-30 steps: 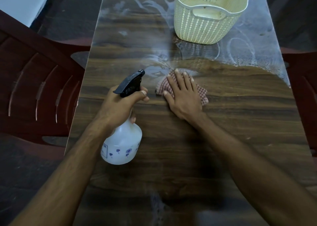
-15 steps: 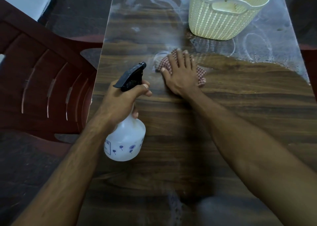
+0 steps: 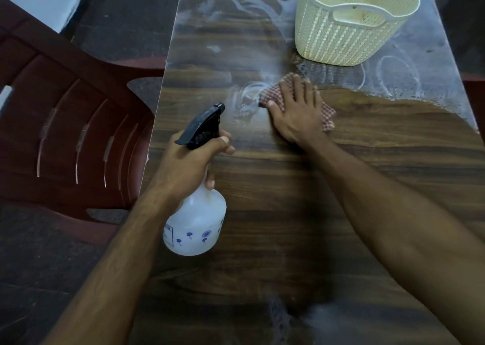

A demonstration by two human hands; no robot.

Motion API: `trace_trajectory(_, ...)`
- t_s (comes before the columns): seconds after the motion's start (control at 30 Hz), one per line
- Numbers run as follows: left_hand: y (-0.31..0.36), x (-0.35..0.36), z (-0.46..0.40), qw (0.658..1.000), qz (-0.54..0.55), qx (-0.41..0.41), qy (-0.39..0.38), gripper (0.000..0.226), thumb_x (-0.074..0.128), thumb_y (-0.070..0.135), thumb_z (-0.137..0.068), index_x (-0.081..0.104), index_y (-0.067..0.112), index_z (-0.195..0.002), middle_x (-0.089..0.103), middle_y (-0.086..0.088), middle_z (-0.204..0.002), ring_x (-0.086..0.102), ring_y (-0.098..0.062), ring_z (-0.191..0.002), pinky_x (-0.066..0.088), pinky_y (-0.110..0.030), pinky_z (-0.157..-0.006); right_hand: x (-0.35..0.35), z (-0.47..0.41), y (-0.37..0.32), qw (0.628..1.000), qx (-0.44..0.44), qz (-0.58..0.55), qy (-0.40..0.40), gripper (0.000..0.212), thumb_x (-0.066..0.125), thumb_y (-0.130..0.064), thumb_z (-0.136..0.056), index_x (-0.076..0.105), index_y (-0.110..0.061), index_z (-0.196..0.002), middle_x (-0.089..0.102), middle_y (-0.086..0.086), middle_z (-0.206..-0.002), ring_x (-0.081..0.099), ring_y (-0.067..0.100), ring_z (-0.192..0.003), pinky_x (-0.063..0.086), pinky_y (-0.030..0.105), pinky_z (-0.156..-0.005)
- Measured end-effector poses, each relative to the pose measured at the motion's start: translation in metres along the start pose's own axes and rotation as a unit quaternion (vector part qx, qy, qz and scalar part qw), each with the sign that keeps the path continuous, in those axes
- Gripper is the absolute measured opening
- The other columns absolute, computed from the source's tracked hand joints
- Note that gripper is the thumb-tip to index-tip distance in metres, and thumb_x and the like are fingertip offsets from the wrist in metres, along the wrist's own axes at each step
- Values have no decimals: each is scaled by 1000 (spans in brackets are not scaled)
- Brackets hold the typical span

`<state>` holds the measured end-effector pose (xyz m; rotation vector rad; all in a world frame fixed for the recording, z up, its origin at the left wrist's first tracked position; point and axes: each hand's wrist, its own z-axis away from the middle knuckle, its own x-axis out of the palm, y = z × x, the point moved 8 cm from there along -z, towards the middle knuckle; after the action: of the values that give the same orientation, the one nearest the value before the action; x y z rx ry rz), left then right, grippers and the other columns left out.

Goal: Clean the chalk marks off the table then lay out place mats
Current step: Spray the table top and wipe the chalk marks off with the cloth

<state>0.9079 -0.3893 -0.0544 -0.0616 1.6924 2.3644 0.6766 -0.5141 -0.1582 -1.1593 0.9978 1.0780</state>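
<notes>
My left hand (image 3: pixel 189 165) grips a white spray bottle (image 3: pixel 195 226) by its neck, fingers round the black trigger head, nozzle pointing up and right. My right hand (image 3: pixel 298 111) lies flat with straight fingers on a red checked cloth (image 3: pixel 328 116), pressing it on the dark wooden table (image 3: pixel 288 213). White chalk marks (image 3: pixel 246 98) lie just left of the cloth. More chalk scribbles (image 3: pixel 391 77) cover the far part of the table.
A cream woven plastic basket (image 3: pixel 341 37) stands at the far end of the table, just beyond the cloth. A dark red plastic chair (image 3: pixel 65 135) stands against the table's left edge. Dark floor lies on both sides.
My right hand has slid the cloth farther away toward the basket and the chalk marks. My left hand keeps its hold on the bottle.
</notes>
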Motion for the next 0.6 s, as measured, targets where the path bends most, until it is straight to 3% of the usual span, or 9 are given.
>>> trace_trajectory(0.17, -11, -1, 6, 1000, 3, -26, 7, 15, 60, 25, -94, 67, 15, -103, 73, -7, -101, 46, -14, -34, 46, -23, -44, 15, 4, -70, 995, -103, 8, -6, 68, 19, -64, -98, 12, -32, -158, 1, 4, -167, -2, 26, -153, -4, 46, -122)
trace_trajectory(0.37, 7, 16, 29, 1000, 4, -17, 23, 16, 61, 20, -93, 68, 11, -104, 74, -6, -96, 43, -16, -37, 44, -24, -44, 18, 45, -76, 983, -182, -22, -12, 58, 27, -52, -102, 23, -31, -156, 10, -1, -166, 3, 21, -153, 0, 43, -122)
trace_trajectory(0.5, 24, 38, 46, 999, 16, -8, 27, 14, 62, 18, -93, 69, 10, -102, 74, -8, -93, 42, -20, -39, 42, -25, -42, -3, 67, -50, 958, -163, -215, -99, 53, 35, -41, -106, 31, -21, -154, 25, 3, -162, 18, 19, -151, 8, 39, -123)
trace_trajectory(0.6, 34, 61, 60, 1000, 24, -3, 20, 13, 61, 17, -93, 69, 11, -101, 73, -9, -93, 41, -19, -39, 42, -26, -42, -29, 88, -13, 913, -110, -354, -169, 50, 38, -41, -106, 41, -18, -150, 45, 3, -152, 42, 18, -137, 30, 35, -114)
